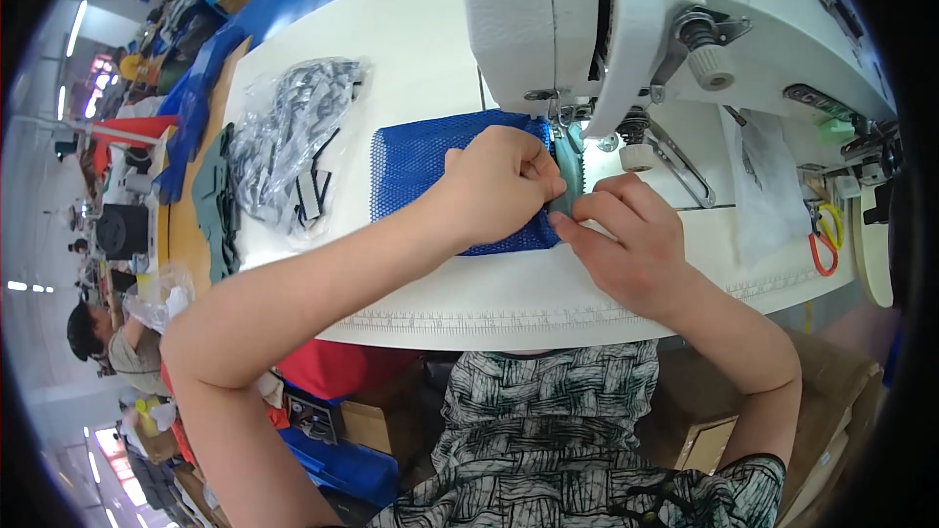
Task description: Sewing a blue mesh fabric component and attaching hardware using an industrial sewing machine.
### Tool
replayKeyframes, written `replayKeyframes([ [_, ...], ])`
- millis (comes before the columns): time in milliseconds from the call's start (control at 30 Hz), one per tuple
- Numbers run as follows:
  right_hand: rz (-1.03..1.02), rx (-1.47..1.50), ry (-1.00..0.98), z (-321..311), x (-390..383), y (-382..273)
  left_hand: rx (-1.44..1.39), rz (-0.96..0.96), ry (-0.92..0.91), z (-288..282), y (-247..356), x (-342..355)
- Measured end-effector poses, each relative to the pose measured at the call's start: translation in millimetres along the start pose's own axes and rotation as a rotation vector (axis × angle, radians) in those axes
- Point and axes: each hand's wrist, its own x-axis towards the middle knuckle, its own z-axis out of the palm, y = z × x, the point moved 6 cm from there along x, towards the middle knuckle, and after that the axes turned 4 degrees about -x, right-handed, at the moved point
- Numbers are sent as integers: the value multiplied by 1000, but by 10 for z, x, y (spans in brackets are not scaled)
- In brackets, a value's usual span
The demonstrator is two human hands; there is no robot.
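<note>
Under the needle of the white sewing machine (pixel 521 39) lie a blue mesh piece (pixel 423 173) and a narrow pale-green strip (pixel 570 161) along its right edge. My left hand (pixel 499 183) rests over the mesh with fingers closed in a pinch on the green strip's edge, near the presser foot. My right hand (pixel 628 240) is just below and right of it, fingers curled and pressing on the lower end of the strip and the mesh corner. The fingertips of both hands partly hide where strip and mesh meet.
A plastic bag of dark strips (pixel 286 142) and green fabric pieces (pixel 212 200) lie left. At right are tweezers (pixel 685 166), a clear bag (pixel 761 205) and scissors (pixel 824 252). A co-worker (pixel 135 357) sits at far left. Cardboard boxes (pixel 377 430) stand below the table.
</note>
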Motion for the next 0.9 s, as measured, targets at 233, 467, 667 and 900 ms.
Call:
replayKeyframes([
  [233,64,31,-12,-8,26,-9,-31,-286,125,105,-96,71],
  [467,350,65,-7,-39,-64,250,65,-309,195,164,2,-78],
  [667,308,45,-126,78,-105,349,-68,-260,150,178,-102,-102],
  [900,301,42,-148,118,-129,345,-183,-274,-25,145,-71,-172],
])
